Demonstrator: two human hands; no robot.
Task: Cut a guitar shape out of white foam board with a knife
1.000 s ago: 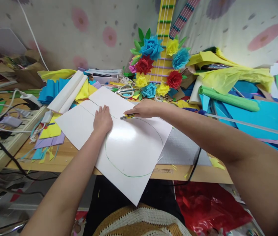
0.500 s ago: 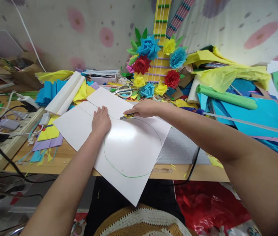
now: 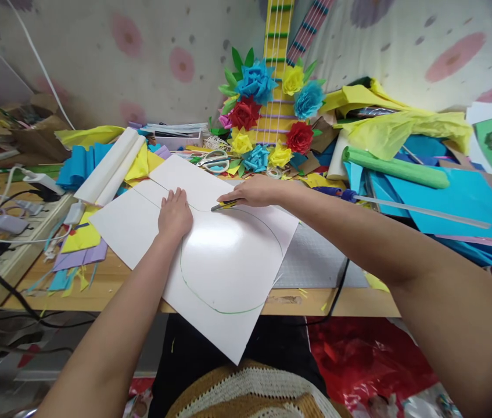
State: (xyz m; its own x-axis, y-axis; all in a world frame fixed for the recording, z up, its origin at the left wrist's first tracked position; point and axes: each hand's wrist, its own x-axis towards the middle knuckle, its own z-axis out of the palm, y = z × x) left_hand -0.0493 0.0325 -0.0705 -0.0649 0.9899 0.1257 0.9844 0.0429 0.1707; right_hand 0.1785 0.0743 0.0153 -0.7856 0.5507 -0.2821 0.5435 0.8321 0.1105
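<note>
A white board point(image 3: 223, 261) lies slanted on the table, its near corner jutting past the front edge. A drawn outline curves over it, green along the near side. My left hand point(image 3: 176, 213) rests flat on the board, fingers stretched out, left of the curve. In my right hand point(image 3: 252, 193) is a utility knife point(image 3: 227, 204) with a yellow and black handle. Its blade tip meets the outline near the board's middle. Under the board's right side shows a grey cutting mat point(image 3: 315, 261).
Scissors point(image 3: 214, 162) lie behind the board. A yellow paper guitar with paper flowers point(image 3: 257, 81) stands at the back. White rolls point(image 3: 110, 165) and a power strip point(image 3: 14, 249) are on the left. A glue gun point(image 3: 337, 191), green roll point(image 3: 396, 167) and blue sheets point(image 3: 459, 203) lie right.
The whole view has shifted slightly, so the background and board sit further left. Both hands stay almost in place on the board, and the knife tip has barely moved along the line.
</note>
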